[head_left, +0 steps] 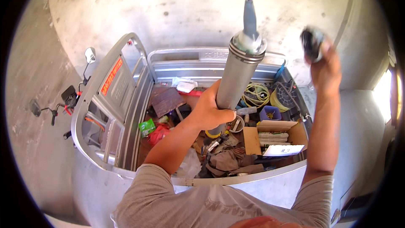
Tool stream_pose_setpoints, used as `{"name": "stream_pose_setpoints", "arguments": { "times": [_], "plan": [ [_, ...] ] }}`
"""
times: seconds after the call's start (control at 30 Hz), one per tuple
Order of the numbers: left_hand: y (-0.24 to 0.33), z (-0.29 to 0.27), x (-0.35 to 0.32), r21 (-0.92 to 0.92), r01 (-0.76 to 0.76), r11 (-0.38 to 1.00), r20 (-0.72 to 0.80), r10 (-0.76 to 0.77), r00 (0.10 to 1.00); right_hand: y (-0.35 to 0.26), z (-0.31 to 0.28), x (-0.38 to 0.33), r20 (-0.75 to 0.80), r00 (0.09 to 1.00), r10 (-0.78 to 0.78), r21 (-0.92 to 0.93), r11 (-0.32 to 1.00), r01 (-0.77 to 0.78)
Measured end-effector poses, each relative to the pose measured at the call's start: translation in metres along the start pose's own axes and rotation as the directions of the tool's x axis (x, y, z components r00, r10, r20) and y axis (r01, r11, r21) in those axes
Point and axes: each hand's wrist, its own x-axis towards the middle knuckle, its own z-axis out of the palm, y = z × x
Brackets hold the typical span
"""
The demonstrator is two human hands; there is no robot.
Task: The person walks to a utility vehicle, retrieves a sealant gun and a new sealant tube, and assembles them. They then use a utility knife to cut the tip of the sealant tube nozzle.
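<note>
My left hand [209,109] is wrapped around the grey barrel of a caulking gun [239,78], held upright but leaning slightly right. A tapered grey nozzle [249,19] points up from its top, with whitish material around the nozzle's base. The barrel's lower end runs down behind my hand, where a yellow ring shows. Out to the right, my raised right hand [327,69] grips a dark, rounded object [312,43] smeared by motion; its kind cannot be made out. The two hands are well apart, both above a cargo bed.
Below lies the silver cargo bed [185,181] of a three-wheeler, with raised metal rails. Inside are an open cardboard box [297,133], coiled yellow cable [256,95], a cable spool [284,97], a blue container [270,113], a green packet [147,127] and rags [228,160]. Handlebars [54,112] stand left.
</note>
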Motion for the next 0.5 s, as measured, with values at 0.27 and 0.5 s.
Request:
{"name": "stream_pose_setpoints", "arguments": {
  "times": [0.27,0.5],
  "plan": [
    [0.012,0.036,0.001,-0.038,0.064,0.997,0.103,-0.060,0.993,-0.156,0.098,0.002,0.483,0.850,-0.211,-0.432,0.787,0.440],
    [0.022,0.049,-0.005,-0.036,0.020,0.999,0.160,-0.014,0.987,-0.114,0.078,-0.014,0.477,0.878,-0.052,-0.485,0.817,0.312]
  ]
}}
